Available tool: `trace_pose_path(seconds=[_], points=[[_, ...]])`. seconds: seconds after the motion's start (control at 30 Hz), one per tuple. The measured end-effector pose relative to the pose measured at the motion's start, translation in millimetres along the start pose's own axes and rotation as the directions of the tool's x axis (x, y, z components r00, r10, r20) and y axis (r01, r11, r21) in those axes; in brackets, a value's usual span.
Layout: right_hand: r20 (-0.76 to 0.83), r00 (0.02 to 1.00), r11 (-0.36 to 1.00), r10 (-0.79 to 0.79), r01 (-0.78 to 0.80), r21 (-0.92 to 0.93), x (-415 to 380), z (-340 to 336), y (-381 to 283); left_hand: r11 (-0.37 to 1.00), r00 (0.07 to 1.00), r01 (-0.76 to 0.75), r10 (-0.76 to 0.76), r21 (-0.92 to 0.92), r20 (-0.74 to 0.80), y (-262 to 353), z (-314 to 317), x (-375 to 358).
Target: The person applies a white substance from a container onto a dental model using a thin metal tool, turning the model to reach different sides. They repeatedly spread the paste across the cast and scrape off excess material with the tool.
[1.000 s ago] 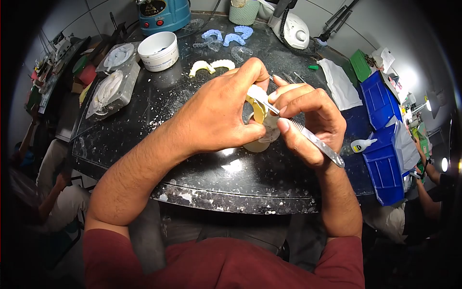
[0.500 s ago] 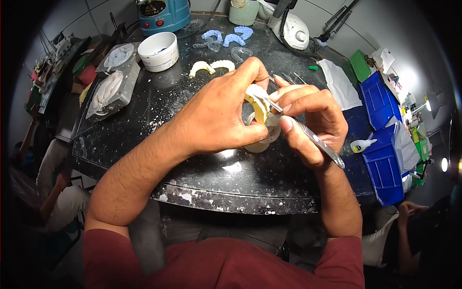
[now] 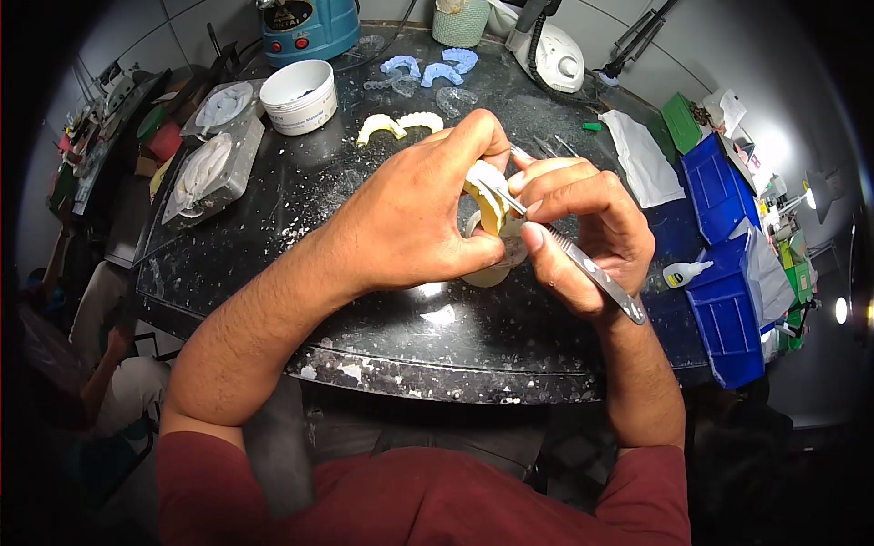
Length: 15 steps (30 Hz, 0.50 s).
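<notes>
A yellow and white dental cast (image 3: 491,202) is gripped between the thumb and fingers of my left hand (image 3: 410,214). My right hand (image 3: 592,223) pinches a metal scalpel-like tool (image 3: 596,278), its thin tip touching the cast's side and its flat handle pointing down to the right. Beneath the cast is a small translucent cup (image 3: 489,276), partly covered by my left hand. Behind my hands lie two more pale yellow arch pieces (image 3: 381,128).
At the back stand a white tub (image 3: 299,97), a blue machine (image 3: 312,32) and blue arch moulds (image 3: 442,75). Metal trays with white plaster (image 3: 202,173) are at left. Blue bins (image 3: 728,309), a small bottle (image 3: 686,274) and white cloth (image 3: 642,159) are at right. A person sits at far left.
The tool and my right hand have shifted slightly left. My left hand keeps its hold on the cast. The person at the lower right is no longer visible.
</notes>
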State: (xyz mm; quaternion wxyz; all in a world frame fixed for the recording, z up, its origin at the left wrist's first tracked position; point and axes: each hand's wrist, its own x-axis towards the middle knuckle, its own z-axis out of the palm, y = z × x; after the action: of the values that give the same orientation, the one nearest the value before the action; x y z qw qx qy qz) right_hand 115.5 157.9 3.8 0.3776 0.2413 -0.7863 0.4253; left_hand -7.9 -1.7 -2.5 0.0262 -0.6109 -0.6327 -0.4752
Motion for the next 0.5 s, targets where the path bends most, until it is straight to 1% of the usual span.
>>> trace_pose_path(seconds=[0.13,0.2,0.33,0.4,0.43,0.5], points=[[0.013,1.000,1.000,-0.006,0.006,-0.014,-0.5,-0.8,0.6,1.000,1.000,0.013,-0.013,-0.022,0.010,2.1,-1.1,0.3],[-0.028,1.000,0.998,0.005,-0.004,0.066,-1.8,0.1,1.0,0.991,0.997,0.071,-0.068,-0.109,0.035,3.5,-1.8,-0.1],[-0.016,1.000,1.000,0.001,-0.001,0.027,-0.2,0.8,-1.6,0.985,0.992,0.118,-0.111,-0.127,0.061,5.3,-4.5,0.1],[0.005,1.000,0.999,0.011,-0.011,0.051,-2.1,-3.2,0.3,0.969,0.978,0.186,-0.167,-0.162,0.124,6.0,-7.1,0.4],[-0.029,1.000,0.993,-0.007,0.010,0.114,-2.6,-4.2,3.6,0.969,0.978,0.186,-0.167,-0.162,0.124,5.6,-6.5,0.0],[-0.225,0.968,0.972,0.108,-0.056,0.227,-3.1,3.2,-5.1,0.913,0.985,0.160,-0.124,-0.377,0.118,4.3,-5.1,-1.4]])
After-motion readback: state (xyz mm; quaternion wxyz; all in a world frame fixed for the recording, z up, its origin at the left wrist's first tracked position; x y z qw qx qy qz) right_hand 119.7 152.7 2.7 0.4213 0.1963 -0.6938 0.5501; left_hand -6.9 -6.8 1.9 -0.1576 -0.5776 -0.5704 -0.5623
